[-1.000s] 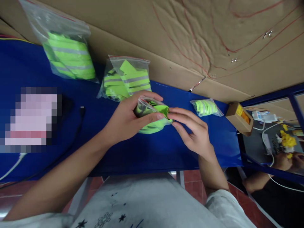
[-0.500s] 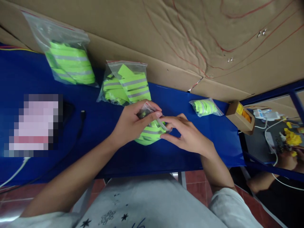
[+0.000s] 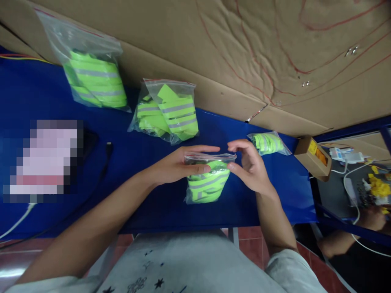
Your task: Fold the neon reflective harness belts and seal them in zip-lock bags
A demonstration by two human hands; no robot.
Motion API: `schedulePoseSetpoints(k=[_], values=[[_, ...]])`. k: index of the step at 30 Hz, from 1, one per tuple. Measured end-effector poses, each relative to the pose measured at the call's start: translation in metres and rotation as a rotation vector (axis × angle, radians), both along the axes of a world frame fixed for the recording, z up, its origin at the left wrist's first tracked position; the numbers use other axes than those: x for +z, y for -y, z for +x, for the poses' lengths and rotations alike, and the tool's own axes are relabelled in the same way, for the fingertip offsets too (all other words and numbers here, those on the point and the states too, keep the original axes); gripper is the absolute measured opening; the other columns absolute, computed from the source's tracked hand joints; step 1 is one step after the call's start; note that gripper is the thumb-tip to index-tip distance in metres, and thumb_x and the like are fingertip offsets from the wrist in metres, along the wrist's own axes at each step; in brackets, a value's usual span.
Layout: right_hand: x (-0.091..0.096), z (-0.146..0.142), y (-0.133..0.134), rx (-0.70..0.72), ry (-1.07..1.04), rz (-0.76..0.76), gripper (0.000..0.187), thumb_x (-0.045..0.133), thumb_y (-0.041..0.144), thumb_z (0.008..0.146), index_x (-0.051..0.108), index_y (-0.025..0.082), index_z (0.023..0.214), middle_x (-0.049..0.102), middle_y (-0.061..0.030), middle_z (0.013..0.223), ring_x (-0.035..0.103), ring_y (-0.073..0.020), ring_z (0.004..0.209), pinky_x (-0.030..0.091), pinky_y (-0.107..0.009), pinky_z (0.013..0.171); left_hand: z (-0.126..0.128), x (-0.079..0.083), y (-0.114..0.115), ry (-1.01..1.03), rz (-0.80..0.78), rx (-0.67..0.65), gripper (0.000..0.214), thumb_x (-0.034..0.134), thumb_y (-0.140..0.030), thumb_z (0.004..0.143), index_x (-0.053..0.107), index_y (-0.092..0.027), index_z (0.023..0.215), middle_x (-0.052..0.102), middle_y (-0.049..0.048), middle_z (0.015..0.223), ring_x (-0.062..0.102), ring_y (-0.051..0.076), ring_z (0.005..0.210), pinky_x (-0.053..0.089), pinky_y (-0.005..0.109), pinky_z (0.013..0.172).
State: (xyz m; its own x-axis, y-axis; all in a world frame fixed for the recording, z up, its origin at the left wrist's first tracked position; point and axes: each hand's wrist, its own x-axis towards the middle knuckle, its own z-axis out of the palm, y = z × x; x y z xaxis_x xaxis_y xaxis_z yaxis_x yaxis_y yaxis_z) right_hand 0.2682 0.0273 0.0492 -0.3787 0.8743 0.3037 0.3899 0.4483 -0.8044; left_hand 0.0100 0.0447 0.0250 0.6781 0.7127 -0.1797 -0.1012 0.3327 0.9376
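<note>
A small clear zip bag (image 3: pixel 207 181) filled with neon-green reflective bands hangs upright over the blue table (image 3: pixel 152 203). My left hand (image 3: pixel 177 166) pinches the left end of the bag's top strip between thumb and fingers. My right hand (image 3: pixel 249 165) pinches the right end of the same strip, thumb below and fingers above. The bag's mouth is stretched flat between both hands.
Filled bags of green bands lie behind: a large bag (image 3: pixel 91 77) at far left, a middle bag (image 3: pixel 168 112), a small bag (image 3: pixel 269 143) at right. A cardboard box (image 3: pixel 313 156) sits on the table's right end. A cardboard wall (image 3: pixel 244 49) backs the table. Another person's hand (image 3: pixel 371 215) works lower right.
The bands have gone fully down into the bag. Both hands have moved to the bag's top edge and pulled it straight, and the bag now hangs upright.
</note>
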Motion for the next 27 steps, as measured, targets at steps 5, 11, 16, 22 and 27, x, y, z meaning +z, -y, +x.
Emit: schedulePoseSetpoints(k=[5, 11, 16, 22, 27], values=[[-0.001, 0.008, -0.007, -0.006, 0.003, -0.253, 0.025, 0.077, 0.042, 0.092, 0.072, 0.021, 0.105, 0.073, -0.0019, 0.091, 0.067, -0.0130, 0.081, 0.056, -0.026, 0.072, 0.009, -0.012, 0.006, 0.046, -0.110, 0.083, 0.068, 0.083, -0.053, 0.084, 0.066, -0.021, 0.142, 0.074, 0.0134, 0.135, 0.071, 0.030, 0.124, 0.057, 0.041, 0.103], [-0.015, 0.018, -0.007, -0.039, -0.187, -0.515, 0.029, 0.084, 0.036, 0.085, 0.072, 0.019, 0.105, 0.065, 0.0067, 0.067, 0.061, -0.0069, 0.058, 0.049, -0.018, 0.056, 0.015, -0.026, 0.006, -0.099, -0.072, 0.065, 0.051, 0.071, -0.061, 0.091, 0.081, -0.018, 0.117, 0.081, 0.0101, 0.117, 0.074, 0.028, 0.113, 0.056, 0.040, 0.103], [-0.025, 0.026, -0.003, 0.004, -0.121, -0.735, 0.027, 0.079, 0.042, 0.090, 0.073, 0.016, 0.094, 0.071, 0.0014, 0.072, 0.066, -0.0083, 0.064, 0.053, -0.020, 0.061, 0.010, -0.028, 0.007, -0.208, 0.025, 0.080, 0.054, 0.065, -0.067, 0.092, 0.083, -0.020, 0.112, 0.082, 0.0058, 0.103, 0.074, 0.026, 0.102, 0.059, 0.035, 0.094], [-0.036, 0.024, -0.001, -0.073, -0.114, -0.525, 0.019, 0.080, 0.035, 0.090, 0.072, 0.018, 0.091, 0.073, -0.0013, 0.083, 0.067, -0.0112, 0.075, 0.053, -0.025, 0.069, 0.007, -0.030, 0.007, -0.299, 0.055, 0.166, 0.058, 0.062, -0.070, 0.092, 0.085, -0.019, 0.105, 0.082, 0.0064, 0.099, 0.074, 0.026, 0.094, 0.057, 0.032, 0.082], [-0.037, 0.017, 0.001, -0.008, -0.208, -0.271, 0.004, 0.073, 0.025, 0.096, 0.072, 0.023, 0.099, 0.069, -0.0037, 0.097, 0.064, -0.0147, 0.091, 0.052, -0.030, 0.082, 0.003, -0.029, 0.006, -0.237, -0.023, 0.162, 0.052, 0.072, -0.062, 0.090, 0.081, -0.022, 0.121, 0.083, 0.0068, 0.107, 0.074, 0.023, 0.094, 0.056, 0.027, 0.081]])
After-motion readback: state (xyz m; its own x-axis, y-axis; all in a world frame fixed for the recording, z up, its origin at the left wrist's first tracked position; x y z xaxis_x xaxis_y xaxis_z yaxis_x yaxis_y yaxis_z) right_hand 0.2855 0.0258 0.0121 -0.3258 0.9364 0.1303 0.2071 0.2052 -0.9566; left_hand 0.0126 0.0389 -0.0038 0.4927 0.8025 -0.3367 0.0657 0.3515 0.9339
